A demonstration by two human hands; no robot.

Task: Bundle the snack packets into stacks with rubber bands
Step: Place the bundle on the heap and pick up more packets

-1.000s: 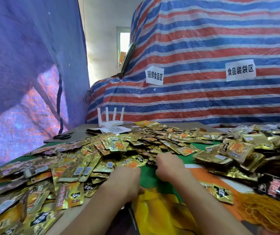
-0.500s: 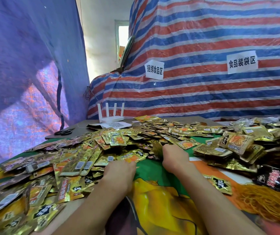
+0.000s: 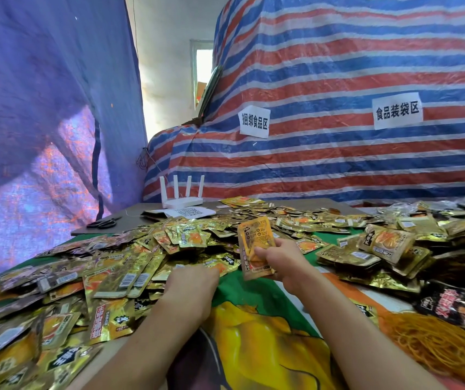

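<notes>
Packets (image 3: 118,280) lay heaped leftward; the left hand (image 3: 190,288) touched the heap's edge, its grip hidden. Beyond a bare strip of cloth (image 3: 253,299), the right hand (image 3: 284,260) pinched upright packets (image 3: 256,240); rubber bands (image 3: 436,342) crowded the right edge.

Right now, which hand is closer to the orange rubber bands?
Right. The right hand, gripping a packet, is left of the rubber bands and farther back; the left hand is at the loose packets, farther left.

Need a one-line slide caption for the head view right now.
Right hand holds gold snack packets upright while the left hand touches the loose pile, rubber bands heaped at right.
</notes>
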